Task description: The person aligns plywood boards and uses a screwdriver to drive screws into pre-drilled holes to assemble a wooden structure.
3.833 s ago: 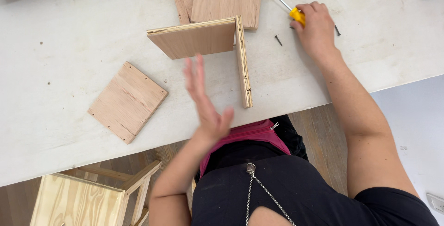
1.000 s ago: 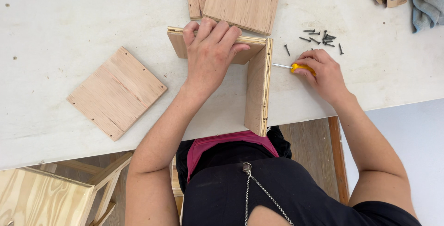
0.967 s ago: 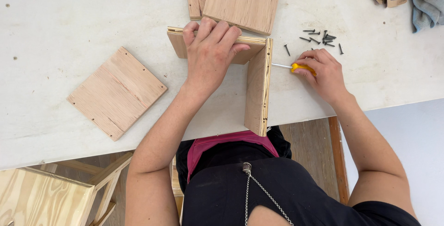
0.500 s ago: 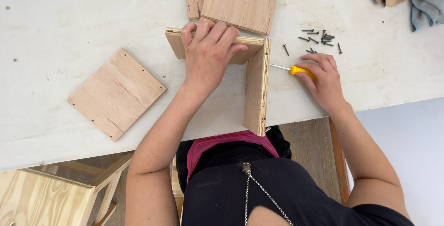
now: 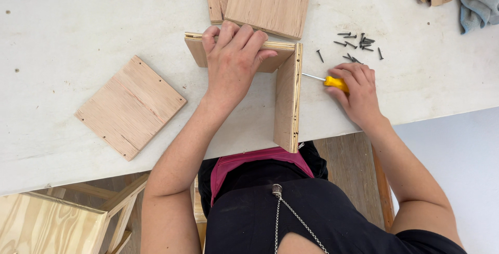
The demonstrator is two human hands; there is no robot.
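At frame centre, on a white table [image 5: 78, 20], the left hand [image 5: 234, 62] clamps down over two stiff, light plywood boards [image 5: 287, 98] joined in an L, best steadied near that corner, while the right hand [image 5: 356, 90] wraps closed around a yellow-handled screwdriver [image 5: 332, 82] at the joint.

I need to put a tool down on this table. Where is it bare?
Bare: the table's far left, beyond the loose square panel, and right of the screwdriver. Crowded: around the screws and stacked boards.
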